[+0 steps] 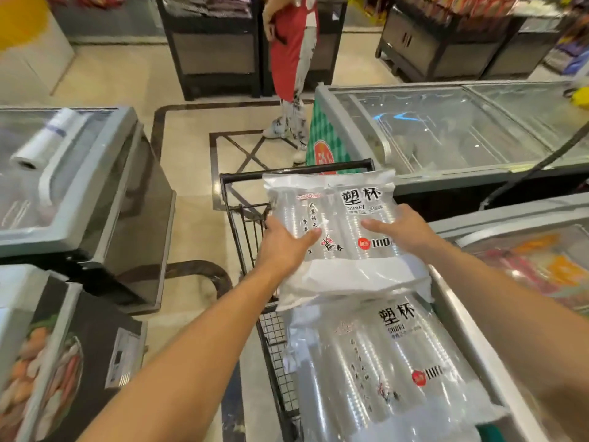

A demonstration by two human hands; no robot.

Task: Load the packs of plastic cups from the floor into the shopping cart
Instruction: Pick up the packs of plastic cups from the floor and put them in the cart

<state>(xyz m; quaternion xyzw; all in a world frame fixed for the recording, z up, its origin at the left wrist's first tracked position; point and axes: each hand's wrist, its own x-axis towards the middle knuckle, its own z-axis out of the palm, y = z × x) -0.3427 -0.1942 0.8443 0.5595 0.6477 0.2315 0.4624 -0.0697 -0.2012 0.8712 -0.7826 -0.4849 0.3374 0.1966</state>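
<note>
Head view shows the pack (344, 205) held flat and level over the far half of the cart (294, 172), one hand at each long edge. The left hand (283, 242) grips the left edge and the right hand (401, 226) the right edge. Each thumb lies on the printed top and the fingers curl under, out of sight. The pack's long axis runs near to far, in line with the cart, so the coming move is probably straight down, with neither hand closer than the other.

A lower pack (385, 355) already lies in the near half of the cart, along the same axis. The near end of the held pack overhangs its far end. I cannot tell whether they touch.

- The white near flap of the held pack looks doubled, so it may be two packs stacked.
- The cart's bottom under the held pack is hidden.
- The lower pack's near end is cut off at the frame edge.
- No floor with more packs shows, only bare tiles to the left between the freezers (446, 122).
</note>
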